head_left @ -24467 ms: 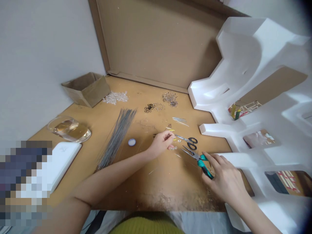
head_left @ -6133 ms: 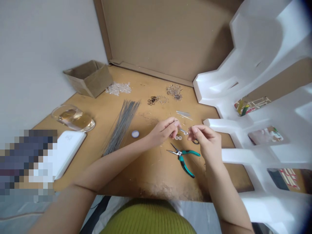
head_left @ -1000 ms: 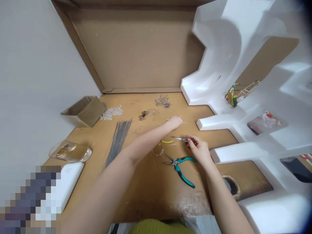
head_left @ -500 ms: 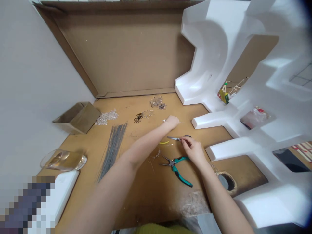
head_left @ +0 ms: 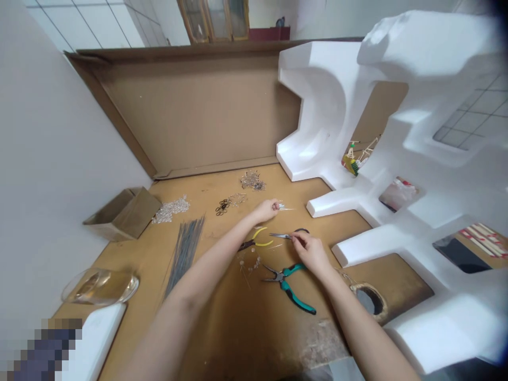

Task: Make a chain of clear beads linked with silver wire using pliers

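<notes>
My left hand is closed over the tabletop, beside a few thin pale pins. Whatever its fingers hold is hidden. My right hand pinches a small pair of scissors near the pivot, blades pointing left and a black handle loop behind the fingers. Between my arms lie yellow-handled pliers, partly covered by my left forearm. Closer to me, teal-handled pliers rest with jaws apart. Clear beads with fine wire lie just left of their jaws.
A bundle of grey wires, clear beads, an open cardboard box and a glass mug stand left. Black rings and a wire-piece heap lie farther back. White foam borders the right, near a tape roll.
My left hand has drawn back leftward, uncovering the pale pins and more of the yellow-handled pliers. My right hand stays at the scissors. The view has tilted upward.
</notes>
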Action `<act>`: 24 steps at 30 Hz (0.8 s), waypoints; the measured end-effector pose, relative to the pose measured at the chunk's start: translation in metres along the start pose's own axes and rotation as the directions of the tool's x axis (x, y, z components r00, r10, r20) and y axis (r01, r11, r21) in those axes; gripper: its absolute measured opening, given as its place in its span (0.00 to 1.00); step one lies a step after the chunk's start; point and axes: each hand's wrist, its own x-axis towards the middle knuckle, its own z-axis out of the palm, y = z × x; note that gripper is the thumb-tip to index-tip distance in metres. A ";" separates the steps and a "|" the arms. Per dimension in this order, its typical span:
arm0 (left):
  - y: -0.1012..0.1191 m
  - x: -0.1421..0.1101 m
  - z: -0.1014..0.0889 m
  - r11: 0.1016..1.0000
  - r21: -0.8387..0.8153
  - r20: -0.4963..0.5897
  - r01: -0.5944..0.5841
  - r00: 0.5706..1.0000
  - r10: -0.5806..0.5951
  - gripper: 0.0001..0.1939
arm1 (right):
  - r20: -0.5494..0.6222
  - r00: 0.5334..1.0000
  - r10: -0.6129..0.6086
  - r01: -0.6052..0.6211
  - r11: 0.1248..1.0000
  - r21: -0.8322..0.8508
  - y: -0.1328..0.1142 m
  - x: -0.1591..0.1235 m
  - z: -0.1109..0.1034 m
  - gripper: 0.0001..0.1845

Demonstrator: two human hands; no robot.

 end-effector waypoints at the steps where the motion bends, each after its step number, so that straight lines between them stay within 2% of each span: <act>1: -0.003 -0.006 0.001 0.996 -0.085 -0.019 0.013 1.000 -0.015 0.08 | -0.001 1.000 0.008 -0.008 1.000 0.013 0.000 0.000 0.001 0.14; 5: -0.006 -0.036 0.006 0.919 -0.393 -0.053 0.028 0.997 -0.054 0.07 | 0.024 0.998 0.065 -0.067 0.992 0.107 0.002 -0.001 0.006 0.15; 7: -0.002 -0.052 0.008 0.860 -0.509 -0.034 0.024 0.998 -0.048 0.08 | 0.071 0.993 0.099 -0.111 0.977 0.183 0.000 -0.001 0.008 0.16; 10: 0.010 -0.073 0.011 0.785 -0.619 0.015 0.025 1.000 -0.020 0.14 | 0.179 0.975 0.133 -0.183 0.936 0.300 -0.006 -0.001 0.010 0.19; 13: 0.019 -0.085 0.013 0.711 -0.703 0.040 0.028 0.999 0.001 0.16 | 0.259 0.955 0.142 -0.236 0.894 0.381 -0.010 -0.002 0.011 0.19; 16: 0.023 -0.090 0.015 0.673 -0.739 0.054 0.035 0.999 0.007 0.15 | 0.291 0.945 0.149 -0.269 0.861 0.431 -0.011 -0.003 0.013 0.17; 24: 0.022 -0.097 0.014 0.712 -0.699 0.043 0.062 0.998 -0.046 0.12 | 0.315 0.936 0.160 -0.306 0.813 0.495 -0.011 -0.004 0.016 0.14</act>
